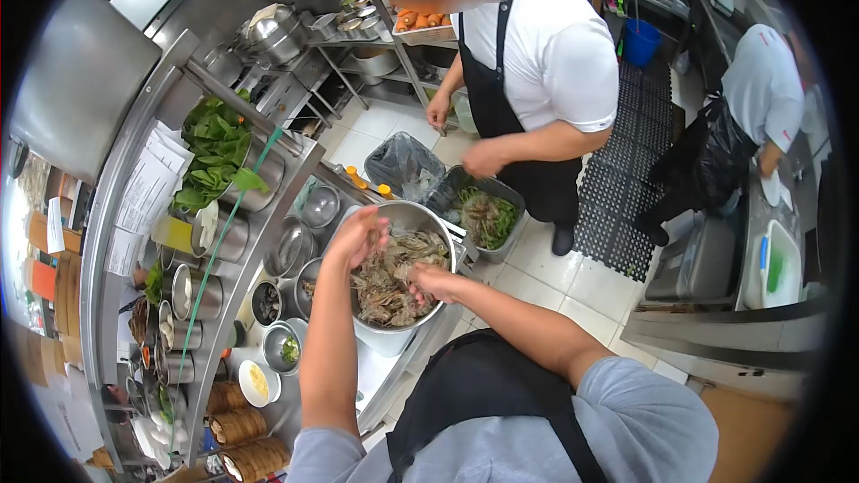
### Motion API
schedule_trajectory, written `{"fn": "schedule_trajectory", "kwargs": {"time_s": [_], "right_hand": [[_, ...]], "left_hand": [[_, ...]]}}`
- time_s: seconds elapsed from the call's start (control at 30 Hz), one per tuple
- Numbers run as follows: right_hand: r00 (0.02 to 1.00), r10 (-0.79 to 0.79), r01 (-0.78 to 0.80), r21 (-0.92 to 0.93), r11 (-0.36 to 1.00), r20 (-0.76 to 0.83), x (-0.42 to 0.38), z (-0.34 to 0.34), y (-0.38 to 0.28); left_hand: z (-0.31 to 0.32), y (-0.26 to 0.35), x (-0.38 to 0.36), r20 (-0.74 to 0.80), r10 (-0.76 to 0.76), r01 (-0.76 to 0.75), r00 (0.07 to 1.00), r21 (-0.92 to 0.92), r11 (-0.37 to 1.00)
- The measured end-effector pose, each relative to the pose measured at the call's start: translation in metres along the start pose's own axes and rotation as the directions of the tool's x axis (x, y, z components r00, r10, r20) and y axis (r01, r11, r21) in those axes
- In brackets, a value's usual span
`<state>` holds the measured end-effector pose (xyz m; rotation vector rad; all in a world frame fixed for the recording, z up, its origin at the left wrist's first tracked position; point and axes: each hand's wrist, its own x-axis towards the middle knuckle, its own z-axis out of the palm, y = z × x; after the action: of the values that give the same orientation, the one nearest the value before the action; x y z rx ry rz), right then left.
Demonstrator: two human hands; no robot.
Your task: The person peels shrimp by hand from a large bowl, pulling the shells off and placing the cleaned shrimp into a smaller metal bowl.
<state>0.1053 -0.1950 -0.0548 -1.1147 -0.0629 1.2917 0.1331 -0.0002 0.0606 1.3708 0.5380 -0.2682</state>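
A large steel bowl (450, 246) stands on the counter in front of me, filled with a heap of greyish-brown pieces that look like raw shrimp (389, 291). My left hand (360, 234) is over the bowl's left side, fingers loosely curved and apart, with nothing visible in them. On the right side of the heap, my right hand (431, 283) closes around some of the pieces, its fingertips partly hidden among them.
Across from me stands a person in a dark apron (510, 107), beside a bin of greens (488, 215) and a lined grey bin (403, 161). Left are small bowls (282, 347) and a steel shelf (300, 165) with leafy greens (215, 152). Another person (761, 80) works far right.
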Motion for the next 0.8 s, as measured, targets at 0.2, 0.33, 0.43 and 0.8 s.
{"fn": "schedule_trajectory", "kwargs": {"time_s": [0.2, 0.33, 0.43, 0.8], "right_hand": [[0.997, 0.051, -0.043, 0.109, 0.993, -0.064, -0.013, 0.0, -0.013], [0.992, 0.01, -0.017, -0.054, 0.998, -0.123, -0.007, -0.01, -0.024], [0.999, 0.032, -0.023, -0.345, 0.938, 0.021, -0.013, 0.003, -0.043], [0.997, -0.081, 0.069, -0.723, 0.687, 0.019, 0.033, 0.08, -0.005]], "left_hand": [[0.02, 0.018, 0.043, -0.124, 0.114, -0.035, 0.986, 0.512, 0.858], [0.019, -0.027, -0.02, 0.357, 0.434, -0.471, 0.827, 0.862, 0.19], [0.027, -0.052, -0.073, 0.34, 0.413, -0.422, 0.845, 0.898, 0.123], [-0.032, -0.119, -0.116, 0.085, 0.609, -0.209, 0.788, 0.969, 0.135]]}}
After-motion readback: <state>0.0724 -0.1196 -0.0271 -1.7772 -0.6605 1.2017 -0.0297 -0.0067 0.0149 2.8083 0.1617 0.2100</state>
